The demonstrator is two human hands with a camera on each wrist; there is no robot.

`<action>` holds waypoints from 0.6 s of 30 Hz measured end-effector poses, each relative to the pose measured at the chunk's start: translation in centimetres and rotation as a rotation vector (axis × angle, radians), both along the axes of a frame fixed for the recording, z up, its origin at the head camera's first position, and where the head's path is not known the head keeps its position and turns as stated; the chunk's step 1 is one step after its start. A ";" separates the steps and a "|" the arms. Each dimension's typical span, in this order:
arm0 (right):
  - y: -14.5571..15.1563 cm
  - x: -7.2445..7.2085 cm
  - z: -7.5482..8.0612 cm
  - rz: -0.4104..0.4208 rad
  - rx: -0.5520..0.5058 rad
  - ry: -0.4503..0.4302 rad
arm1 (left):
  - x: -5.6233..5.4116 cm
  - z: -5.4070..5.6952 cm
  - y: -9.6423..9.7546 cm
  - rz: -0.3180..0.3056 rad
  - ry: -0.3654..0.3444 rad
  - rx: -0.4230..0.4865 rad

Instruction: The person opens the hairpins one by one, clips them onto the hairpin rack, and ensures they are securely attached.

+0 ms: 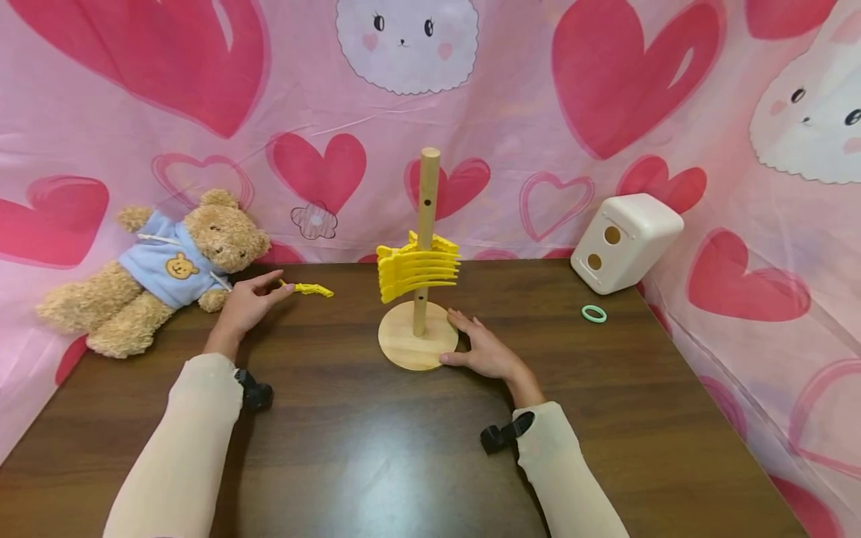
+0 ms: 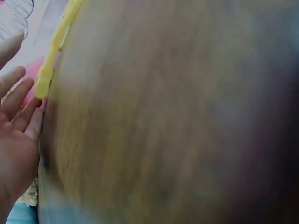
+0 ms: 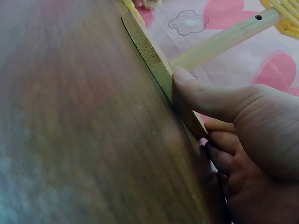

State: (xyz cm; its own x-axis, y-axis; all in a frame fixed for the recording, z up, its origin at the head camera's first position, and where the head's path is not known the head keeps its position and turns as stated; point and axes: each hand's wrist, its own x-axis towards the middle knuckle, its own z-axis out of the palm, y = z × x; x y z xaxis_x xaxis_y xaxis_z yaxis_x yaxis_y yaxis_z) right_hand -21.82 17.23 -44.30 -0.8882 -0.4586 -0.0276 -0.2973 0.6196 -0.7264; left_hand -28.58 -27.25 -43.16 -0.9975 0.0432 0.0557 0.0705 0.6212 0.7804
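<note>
In the head view, a wooden stand [image 1: 418, 351] has a round base and an upright post with dark holes. A yellow piece with several long curved prongs [image 1: 417, 273] sits partway up the post. My right hand [image 1: 487, 351] grips the right side of the base, thumb at the front rim and fingers farther back; the right wrist view shows the thumb on the base [image 3: 156, 60]. To the left, a slim yellow curved strip [image 1: 312, 289] lies by the fingertips of my left hand [image 1: 252, 302]. Those fingers look loosely extended in the left wrist view.
A teddy bear [image 1: 164, 273] in a blue hoodie leans at the back left. At the back right are a white box with two round holes [image 1: 625, 243] and a mint-green ring [image 1: 594, 314]. Heart-printed cloth [image 1: 511, 97] bounds the brown table [image 1: 323, 441].
</note>
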 end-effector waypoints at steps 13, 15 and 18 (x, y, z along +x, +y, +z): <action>0.0 0.1 0.1 -0.009 -0.008 -0.019 | -0.7 -0.4 -0.1 -0.009 -0.058 -0.080; 0.0 0.1 0.1 -0.006 -0.007 -0.014 | -0.7 -0.3 -0.1 -0.007 -0.068 -0.088; 0.0 0.1 0.0 -0.010 0.001 -0.021 | -0.7 -0.3 -0.1 0.001 -0.084 -0.103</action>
